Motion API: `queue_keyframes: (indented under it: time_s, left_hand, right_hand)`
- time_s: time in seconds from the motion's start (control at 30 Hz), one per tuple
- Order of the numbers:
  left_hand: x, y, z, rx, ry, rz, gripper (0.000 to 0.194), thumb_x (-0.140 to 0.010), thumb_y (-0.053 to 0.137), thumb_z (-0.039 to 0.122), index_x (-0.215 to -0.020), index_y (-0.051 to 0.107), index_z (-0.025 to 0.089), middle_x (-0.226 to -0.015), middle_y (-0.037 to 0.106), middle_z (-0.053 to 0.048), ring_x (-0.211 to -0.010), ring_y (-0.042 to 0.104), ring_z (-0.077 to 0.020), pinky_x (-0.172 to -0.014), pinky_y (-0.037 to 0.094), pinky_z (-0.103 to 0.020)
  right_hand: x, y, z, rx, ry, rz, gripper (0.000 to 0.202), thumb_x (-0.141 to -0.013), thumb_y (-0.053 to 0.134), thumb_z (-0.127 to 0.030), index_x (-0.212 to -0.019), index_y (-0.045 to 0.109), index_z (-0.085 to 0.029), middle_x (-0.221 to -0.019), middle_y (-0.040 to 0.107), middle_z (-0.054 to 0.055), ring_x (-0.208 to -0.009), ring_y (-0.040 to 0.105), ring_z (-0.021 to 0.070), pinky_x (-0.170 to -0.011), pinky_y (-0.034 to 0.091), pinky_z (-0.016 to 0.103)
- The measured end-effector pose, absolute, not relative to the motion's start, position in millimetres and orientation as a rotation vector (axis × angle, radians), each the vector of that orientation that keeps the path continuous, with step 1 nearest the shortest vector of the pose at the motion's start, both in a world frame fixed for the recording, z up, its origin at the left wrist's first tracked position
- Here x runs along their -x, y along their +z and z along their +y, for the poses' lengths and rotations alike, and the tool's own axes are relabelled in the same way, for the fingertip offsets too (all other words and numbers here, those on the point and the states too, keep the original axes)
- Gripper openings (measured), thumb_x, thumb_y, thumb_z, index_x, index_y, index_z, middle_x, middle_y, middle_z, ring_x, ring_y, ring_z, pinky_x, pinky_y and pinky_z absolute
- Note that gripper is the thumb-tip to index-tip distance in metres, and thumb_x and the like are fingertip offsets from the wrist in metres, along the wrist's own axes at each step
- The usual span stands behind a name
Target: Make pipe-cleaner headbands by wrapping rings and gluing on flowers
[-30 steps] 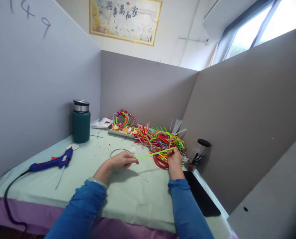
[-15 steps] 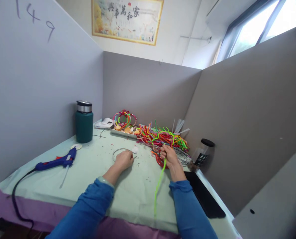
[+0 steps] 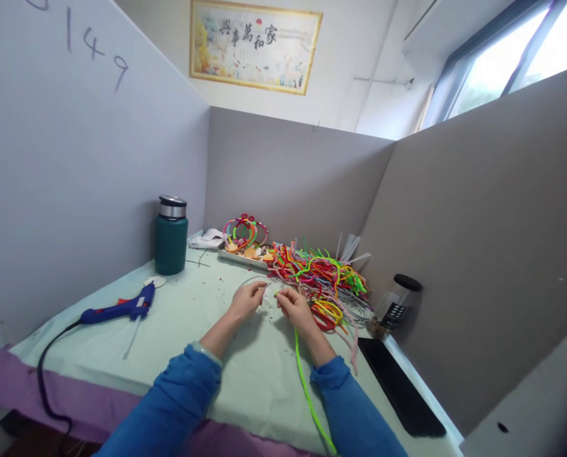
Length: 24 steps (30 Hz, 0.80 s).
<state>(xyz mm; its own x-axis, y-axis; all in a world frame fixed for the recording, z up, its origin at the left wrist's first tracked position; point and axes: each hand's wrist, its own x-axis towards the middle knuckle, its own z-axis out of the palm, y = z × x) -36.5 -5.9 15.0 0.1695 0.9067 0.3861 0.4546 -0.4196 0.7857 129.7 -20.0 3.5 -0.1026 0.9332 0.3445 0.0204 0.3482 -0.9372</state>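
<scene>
"Why grip near the ends?"
"Control, probably: the left hand (image 3: pixel 247 299) pinches the wire (image 3: pixel 251 278), the right hand (image 3: pixel 296 308) pinches the cord (image 3: pixel 305 386) (its green tail trails beside the sleeve (image 3: pixel 333 381)), tips close together above the table (image 3: pixel 245 381)."

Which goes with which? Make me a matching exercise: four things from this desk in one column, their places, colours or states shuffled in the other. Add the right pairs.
Column one
1. Hot glue gun
2. Lime-green cord
3. Vacuum flask
4. Jar

Column two
A. Upright, with a teal body
B. See-through, with a black lid
C. In the grip of the right hand
D. Dark blue, lying on its side

Pairs: 1-D, 2-C, 3-A, 4-B
</scene>
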Motion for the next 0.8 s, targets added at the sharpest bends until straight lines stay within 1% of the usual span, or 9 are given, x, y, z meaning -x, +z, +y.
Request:
queue_keyframes:
  time_s: [0.1,0.17,0.27,0.33,0.47,0.57,0.7,0.8]
  left_hand:
    - [35,15,-6,-1.934,1.216,1.202,0.035,-0.081,0.045,0.039,-0.09,0.069,0.015,-0.052,0.055,0.002,-0.051,0.049,-0.0118,-0.052,0.036,-0.022]
    - [33,13,-7,-1.913,1.211,1.161,0.033,-0.079,0.046,0.038,-0.084,0.069,0.015,-0.056,0.059,0.001,-0.048,0.048,-0.0103,-0.05,0.036,-0.022]
    - [29,11,-8,-1.825,1.187,1.067,0.03,-0.077,0.047,0.035,-0.09,0.065,0.014,-0.066,0.065,0.0,-0.041,0.044,-0.0073,-0.044,0.035,-0.021]
    - [27,11,-8,-1.751,1.194,1.005,0.03,-0.075,0.05,0.034,-0.093,0.061,0.014,-0.066,0.065,0.0,-0.037,0.042,-0.0061,-0.041,0.034,-0.02]
    - [26,13,-10,-1.673,1.195,0.93,0.026,-0.073,0.054,0.038,-0.083,0.057,0.014,-0.063,0.064,-0.001,-0.036,0.042,-0.0052,-0.038,0.033,-0.019]
    - [25,17,-12,-1.597,1.205,0.931,0.03,-0.071,0.056,0.044,-0.075,0.056,0.014,-0.061,0.062,0.0,-0.035,0.041,-0.0048,-0.036,0.03,-0.019]
    - [27,22,-14,-1.497,1.208,0.966,0.035,-0.067,0.059,0.048,-0.072,0.055,0.014,-0.053,0.055,0.004,-0.033,0.037,-0.0037,-0.035,0.025,-0.018]
    - [30,25,-15,-1.488,1.183,0.995,0.037,-0.066,0.06,0.05,-0.069,0.056,0.014,-0.051,0.053,0.004,-0.035,0.034,-0.0032,-0.036,0.022,-0.018]
  right_hand:
    - [-125,1,-19,0.927,0.913,-1.453,0.029,-0.072,0.064,-0.047,-0.07,0.058,-0.018,-0.056,0.054,-0.003,-0.042,0.037,0.0073,-0.039,0.026,0.02]
    - [-123,-1,-17,0.934,0.867,-1.439,0.031,-0.071,0.064,-0.049,-0.069,0.059,-0.018,-0.057,0.055,-0.002,-0.044,0.04,0.0086,-0.039,0.027,0.02]
    - [-121,-4,-15,0.936,0.82,-1.429,0.032,-0.072,0.063,-0.05,-0.067,0.059,-0.018,-0.055,0.054,-0.002,-0.045,0.042,0.0098,-0.041,0.029,0.021]
    - [-121,-6,-14,0.936,0.797,-1.428,0.032,-0.073,0.062,-0.049,-0.066,0.059,-0.018,-0.053,0.052,-0.002,-0.046,0.042,0.0102,-0.041,0.03,0.021]
    - [-119,-9,-15,0.936,0.782,-1.437,0.028,-0.076,0.06,-0.045,-0.069,0.057,-0.018,-0.054,0.051,-0.003,-0.045,0.04,0.0093,-0.042,0.03,0.021]
    - [-117,-10,-16,0.923,0.788,-1.447,0.027,-0.078,0.058,-0.043,-0.07,0.056,-0.018,-0.055,0.052,-0.004,-0.045,0.039,0.0085,-0.041,0.03,0.021]
    - [-114,-7,-19,0.902,0.825,-1.463,0.026,-0.077,0.059,-0.043,-0.07,0.055,-0.018,-0.054,0.051,-0.004,-0.044,0.039,0.0084,-0.041,0.03,0.021]
    - [-113,-6,-21,0.882,0.847,-1.477,0.024,-0.077,0.06,-0.041,-0.071,0.054,-0.018,-0.055,0.051,-0.004,-0.044,0.039,0.0081,-0.041,0.03,0.02]
